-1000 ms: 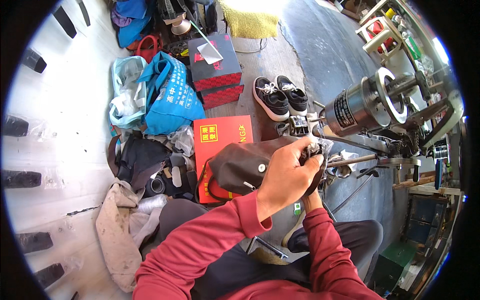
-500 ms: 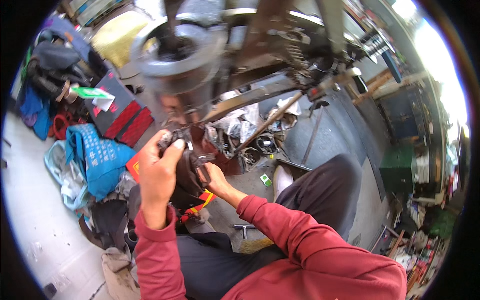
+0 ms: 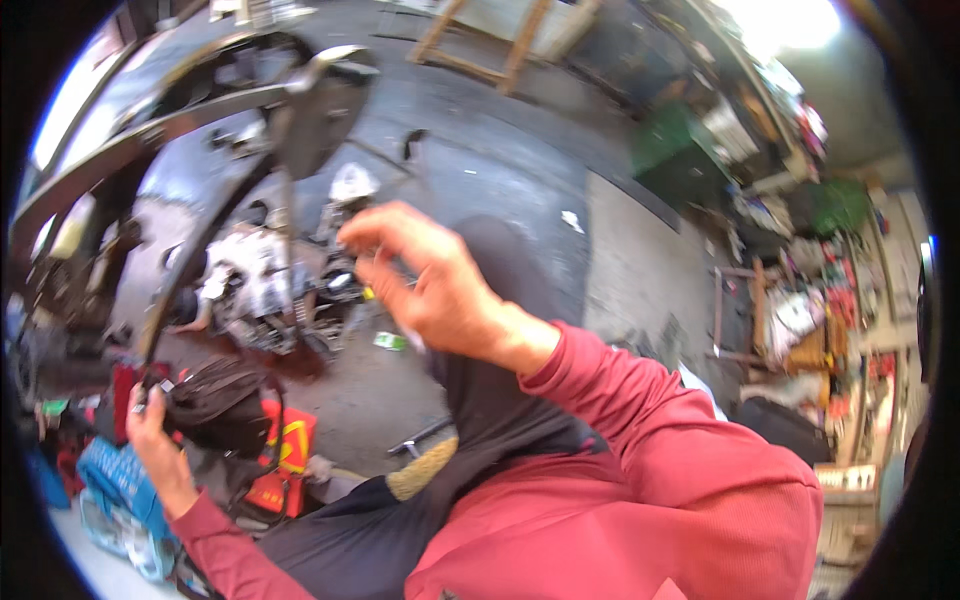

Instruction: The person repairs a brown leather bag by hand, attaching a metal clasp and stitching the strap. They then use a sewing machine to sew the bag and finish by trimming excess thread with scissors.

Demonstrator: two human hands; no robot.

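My left hand (image 3: 160, 445) is at the lower left, its fingers closed on the edge of a black bag (image 3: 225, 400). A thin dark strap hangs from the bag. The bag's edge lies at the lower end of a dark metal machine arm (image 3: 195, 260), which looks like part of a sewing machine; the contact point is too blurred to make out. My right hand (image 3: 435, 285) is raised in the middle, apart from the bag. Its fingers are curved and spread, and nothing shows between them. Above and left of it is a rounded metal machine part (image 3: 325, 110).
Below the bag lies a red and yellow package (image 3: 290, 455), with a blue cloth bag (image 3: 125, 485) to its left. A hammer-like tool (image 3: 415, 440) and a straw-coloured brush (image 3: 425, 472) lie by my leg. Plastic-wrapped clutter (image 3: 250, 275) sits behind. A green cabinet (image 3: 680, 155) stands far right.
My right hand has let go of the black bag and come up, away from it. My left hand stays on the bag. The view has swung to the right, so the machine now appears further left.
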